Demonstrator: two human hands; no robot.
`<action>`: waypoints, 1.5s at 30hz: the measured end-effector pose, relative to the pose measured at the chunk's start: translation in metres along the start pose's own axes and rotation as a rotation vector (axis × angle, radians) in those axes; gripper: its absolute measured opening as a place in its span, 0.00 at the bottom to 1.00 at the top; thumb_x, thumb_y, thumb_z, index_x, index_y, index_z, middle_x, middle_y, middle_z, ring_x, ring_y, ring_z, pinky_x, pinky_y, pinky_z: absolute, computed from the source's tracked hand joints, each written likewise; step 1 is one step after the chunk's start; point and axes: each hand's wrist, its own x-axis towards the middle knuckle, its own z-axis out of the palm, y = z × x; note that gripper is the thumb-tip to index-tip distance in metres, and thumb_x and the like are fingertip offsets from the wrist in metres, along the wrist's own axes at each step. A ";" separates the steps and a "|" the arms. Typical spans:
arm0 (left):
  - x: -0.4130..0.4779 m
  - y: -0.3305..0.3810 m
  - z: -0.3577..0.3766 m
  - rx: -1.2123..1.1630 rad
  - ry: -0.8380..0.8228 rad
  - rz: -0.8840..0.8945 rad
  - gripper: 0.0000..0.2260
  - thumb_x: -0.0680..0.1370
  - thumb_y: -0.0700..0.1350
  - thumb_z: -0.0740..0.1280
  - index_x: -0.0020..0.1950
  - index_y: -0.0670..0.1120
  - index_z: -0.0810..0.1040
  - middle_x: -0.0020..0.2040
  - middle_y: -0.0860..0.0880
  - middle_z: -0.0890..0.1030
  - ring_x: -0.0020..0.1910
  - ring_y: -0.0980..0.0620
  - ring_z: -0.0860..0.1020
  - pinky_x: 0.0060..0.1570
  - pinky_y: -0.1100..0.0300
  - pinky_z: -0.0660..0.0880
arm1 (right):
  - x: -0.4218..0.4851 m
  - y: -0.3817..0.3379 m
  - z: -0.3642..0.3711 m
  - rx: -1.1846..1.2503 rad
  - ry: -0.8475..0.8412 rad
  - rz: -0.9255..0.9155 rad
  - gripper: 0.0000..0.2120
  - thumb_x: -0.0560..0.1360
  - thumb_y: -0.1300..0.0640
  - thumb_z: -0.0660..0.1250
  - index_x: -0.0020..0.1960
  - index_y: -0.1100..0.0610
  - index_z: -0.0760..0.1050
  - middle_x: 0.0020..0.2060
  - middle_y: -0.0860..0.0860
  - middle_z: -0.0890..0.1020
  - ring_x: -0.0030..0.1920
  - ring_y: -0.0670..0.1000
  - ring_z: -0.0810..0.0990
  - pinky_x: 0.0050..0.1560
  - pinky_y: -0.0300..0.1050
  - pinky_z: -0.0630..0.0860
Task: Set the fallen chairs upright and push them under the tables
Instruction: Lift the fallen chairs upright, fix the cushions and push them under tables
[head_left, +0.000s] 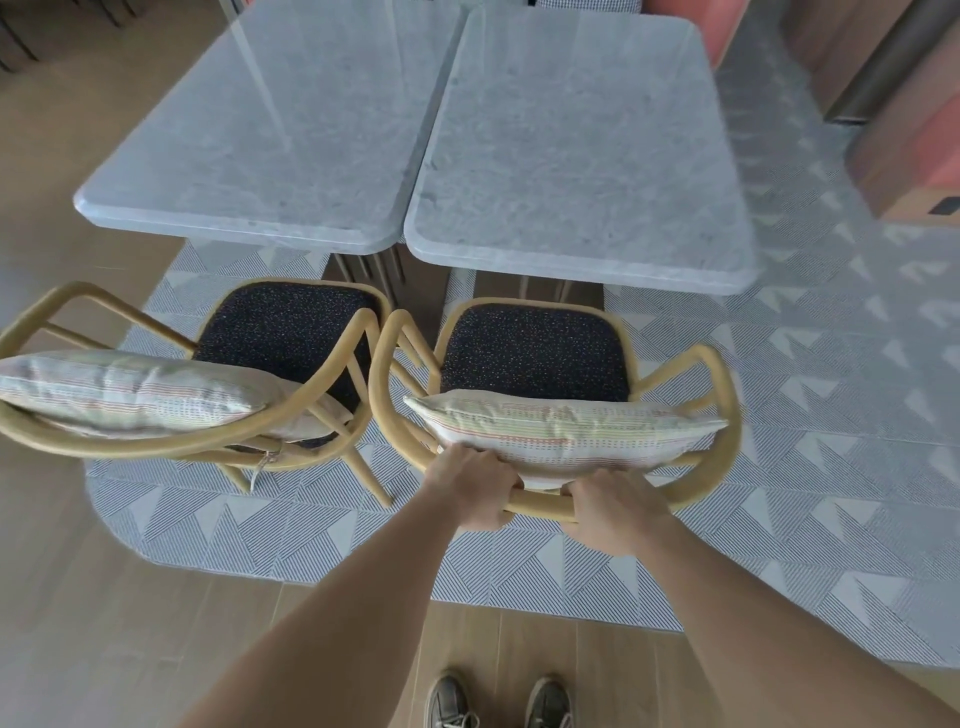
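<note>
Two yellow rattan chairs with dark speckled seats stand upright before two grey marble tables. The right chair (535, 358) faces the right table (582, 156), its seat's front edge just below the tabletop's near edge. My left hand (475, 488) and my right hand (613, 506) both grip its curved back rail, below a striped cushion (561, 431) that leans on the backrest. The left chair (285, 332) stands before the left table (270, 130), turned slightly, with its own striped cushion (130, 389).
A patterned grey rug (779, 467) lies under tables and chairs; wooden floor (104, 623) is nearer me. My shoes (498, 701) show at the bottom. Orange upholstered seating (914, 145) stands at the far right. The two chairs' armrests nearly touch.
</note>
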 end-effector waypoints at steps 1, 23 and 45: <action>0.000 -0.001 0.000 0.000 0.012 0.001 0.14 0.81 0.59 0.65 0.62 0.56 0.83 0.48 0.55 0.86 0.50 0.50 0.84 0.53 0.53 0.75 | -0.001 0.000 0.000 0.007 0.010 0.003 0.15 0.78 0.42 0.67 0.58 0.50 0.82 0.38 0.47 0.79 0.38 0.53 0.78 0.44 0.48 0.79; -0.127 0.057 -0.347 -1.397 1.062 0.717 0.38 0.74 0.77 0.62 0.71 0.50 0.71 0.74 0.50 0.74 0.78 0.44 0.69 0.76 0.48 0.65 | -0.264 0.053 -0.273 1.110 1.425 -0.245 0.49 0.77 0.25 0.56 0.79 0.65 0.61 0.78 0.63 0.68 0.81 0.60 0.67 0.82 0.59 0.62; 0.020 0.565 -0.457 -1.362 0.653 1.318 0.37 0.75 0.76 0.63 0.74 0.51 0.73 0.76 0.46 0.75 0.79 0.39 0.68 0.78 0.41 0.63 | -0.671 0.307 -0.117 0.764 1.818 0.199 0.49 0.78 0.26 0.58 0.78 0.68 0.60 0.77 0.67 0.68 0.79 0.64 0.68 0.79 0.62 0.65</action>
